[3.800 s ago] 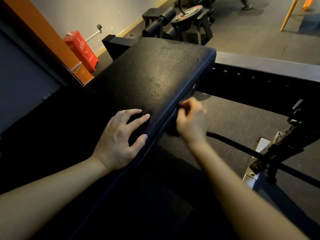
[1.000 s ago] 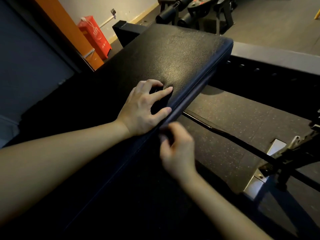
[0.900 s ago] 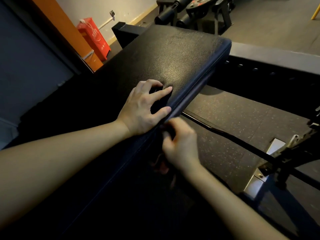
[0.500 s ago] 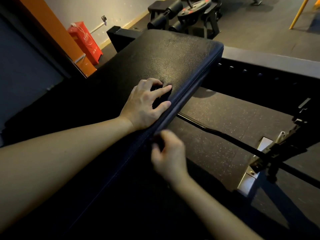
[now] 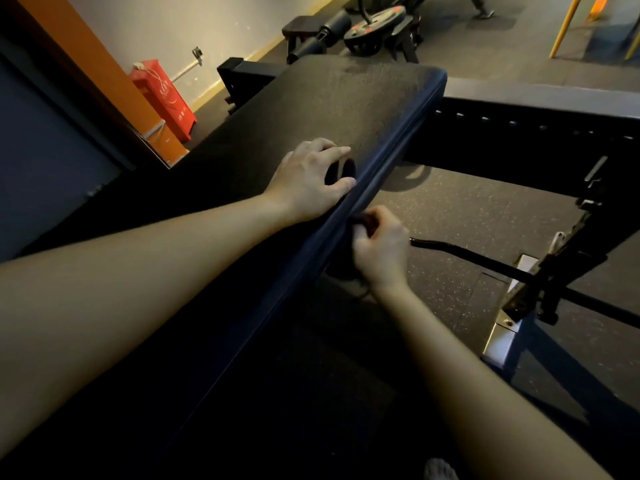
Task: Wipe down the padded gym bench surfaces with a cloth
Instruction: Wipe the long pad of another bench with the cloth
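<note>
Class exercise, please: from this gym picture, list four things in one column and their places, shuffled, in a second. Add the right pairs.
1. left hand
2. right hand
3. red box
4. weight plate

a. beside the wall
b. resting on top of the bench pad
c. at the pad's side edge, gripping a dark cloth
d. past the pad's far end

Pairs: 1-b, 2-c, 3-a, 4-d.

The black padded gym bench stands on speckled rubber floor — the left hand rests on its grained top by the right edge, while the right hand pinches a dark cloth against that edge's side.
</note>
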`<state>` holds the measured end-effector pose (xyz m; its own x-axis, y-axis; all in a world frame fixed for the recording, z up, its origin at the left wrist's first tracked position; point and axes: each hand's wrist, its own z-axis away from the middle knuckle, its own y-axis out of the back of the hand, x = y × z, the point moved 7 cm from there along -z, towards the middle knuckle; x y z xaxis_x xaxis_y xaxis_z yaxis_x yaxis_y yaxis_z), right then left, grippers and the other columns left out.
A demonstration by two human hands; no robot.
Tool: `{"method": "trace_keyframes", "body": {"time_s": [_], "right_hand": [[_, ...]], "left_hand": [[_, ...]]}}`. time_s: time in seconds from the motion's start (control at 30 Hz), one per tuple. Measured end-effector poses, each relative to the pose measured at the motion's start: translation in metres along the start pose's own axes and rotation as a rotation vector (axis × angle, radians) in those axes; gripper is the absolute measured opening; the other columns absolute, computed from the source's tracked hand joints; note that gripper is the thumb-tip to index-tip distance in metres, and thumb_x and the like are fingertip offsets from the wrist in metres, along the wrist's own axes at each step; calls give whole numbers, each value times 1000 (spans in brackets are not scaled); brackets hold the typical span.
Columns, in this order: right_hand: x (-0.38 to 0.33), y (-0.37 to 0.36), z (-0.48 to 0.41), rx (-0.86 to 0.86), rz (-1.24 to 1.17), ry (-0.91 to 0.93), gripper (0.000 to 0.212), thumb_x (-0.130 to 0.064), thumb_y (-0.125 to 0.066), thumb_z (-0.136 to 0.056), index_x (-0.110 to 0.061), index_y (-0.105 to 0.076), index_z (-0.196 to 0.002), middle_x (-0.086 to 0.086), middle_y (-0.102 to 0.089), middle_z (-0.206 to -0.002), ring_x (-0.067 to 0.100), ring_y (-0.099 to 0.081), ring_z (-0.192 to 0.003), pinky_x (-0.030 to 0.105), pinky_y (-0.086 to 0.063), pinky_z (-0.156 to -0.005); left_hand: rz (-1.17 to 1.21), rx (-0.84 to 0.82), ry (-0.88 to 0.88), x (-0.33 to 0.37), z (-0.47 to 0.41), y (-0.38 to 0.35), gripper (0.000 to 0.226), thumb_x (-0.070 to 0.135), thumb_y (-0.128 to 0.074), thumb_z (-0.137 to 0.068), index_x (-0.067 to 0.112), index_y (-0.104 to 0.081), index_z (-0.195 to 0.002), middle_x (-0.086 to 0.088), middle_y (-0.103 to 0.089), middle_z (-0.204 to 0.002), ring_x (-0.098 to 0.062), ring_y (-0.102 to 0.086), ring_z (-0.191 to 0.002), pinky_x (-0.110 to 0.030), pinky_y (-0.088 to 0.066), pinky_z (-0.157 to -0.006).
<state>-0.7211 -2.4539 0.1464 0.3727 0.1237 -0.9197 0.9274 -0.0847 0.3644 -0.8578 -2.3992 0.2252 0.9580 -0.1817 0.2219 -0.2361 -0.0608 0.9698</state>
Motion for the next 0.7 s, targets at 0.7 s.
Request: {"method": "trace_keyframes", "body": {"time_s": [0.7], "right_hand": [[-30,-18,70,-7,-14,135,15,-1,-63,-86,-12,-69,-95,3,-70,-92,13,-62,-83,27,-52,-82]], "left_hand": [[-44,174,-129,-42,148,18,54,57,-52,-94,22,-70,-131,0,-59,-130,-19,-52,-122,-41,-39,-108]]}}
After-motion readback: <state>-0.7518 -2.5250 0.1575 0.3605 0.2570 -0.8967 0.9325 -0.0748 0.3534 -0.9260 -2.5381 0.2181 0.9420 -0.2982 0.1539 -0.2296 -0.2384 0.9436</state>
